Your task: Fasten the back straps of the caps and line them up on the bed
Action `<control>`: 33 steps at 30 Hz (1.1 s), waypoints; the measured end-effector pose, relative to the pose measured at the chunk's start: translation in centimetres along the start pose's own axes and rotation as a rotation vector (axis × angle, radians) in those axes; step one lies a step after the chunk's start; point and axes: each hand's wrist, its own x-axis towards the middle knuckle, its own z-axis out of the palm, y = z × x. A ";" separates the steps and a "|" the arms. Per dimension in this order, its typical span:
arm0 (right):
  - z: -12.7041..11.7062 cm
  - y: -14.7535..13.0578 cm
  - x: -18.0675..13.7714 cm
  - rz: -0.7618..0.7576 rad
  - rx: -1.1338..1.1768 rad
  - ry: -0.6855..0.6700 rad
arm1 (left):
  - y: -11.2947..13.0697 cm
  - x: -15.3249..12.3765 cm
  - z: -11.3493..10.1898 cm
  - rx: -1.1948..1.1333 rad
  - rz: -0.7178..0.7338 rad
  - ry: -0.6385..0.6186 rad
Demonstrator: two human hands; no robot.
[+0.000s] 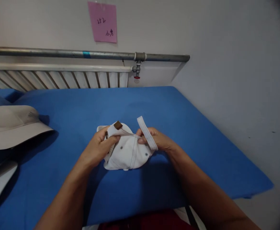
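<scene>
A white baseball cap [125,153] is held just over the blue table, its back edge turned up toward the far side. My left hand [101,143] grips the cap's left side, the thumb lying on the fabric near a small brown patch [118,125] on the rim. My right hand [155,139] pinches the cap's edge at the right, some fingers hidden behind the fabric. A white strap [146,132] sticks up loose from that side, in front of my right fingers. Small eyelets show on the crown.
Beige caps [12,124] lie at the left on the blue-covered table [120,102], with a pale brim [2,182] nearer me. Behind stand a white radiator [77,78] and a metal pipe [58,52] with a red-handled valve [137,77]. A pink note [103,22] hangs above.
</scene>
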 end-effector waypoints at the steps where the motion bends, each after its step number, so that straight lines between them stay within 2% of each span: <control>1: -0.1 0.1 0.0 0.005 -0.003 -0.007 | 0.1 0.0 0.0 -0.012 -0.010 -0.008; 6: 0.2 -0.3 -0.3 -0.029 -0.008 -0.015 | 0.1 -0.1 -0.3 -0.122 -0.074 -0.058; 13: 0.8 -1.0 -1.1 -0.083 0.069 -0.051 | -0.2 0.2 -0.5 -0.158 -0.067 -0.017; 24: 0.0 -0.8 -0.9 -0.061 0.017 -0.046 | -0.6 -0.1 -0.6 -0.138 -0.051 -0.134; 33: -0.6 -0.3 -0.7 -0.076 -0.036 -0.062 | 0.6 -0.5 -0.4 -0.178 -0.121 -0.178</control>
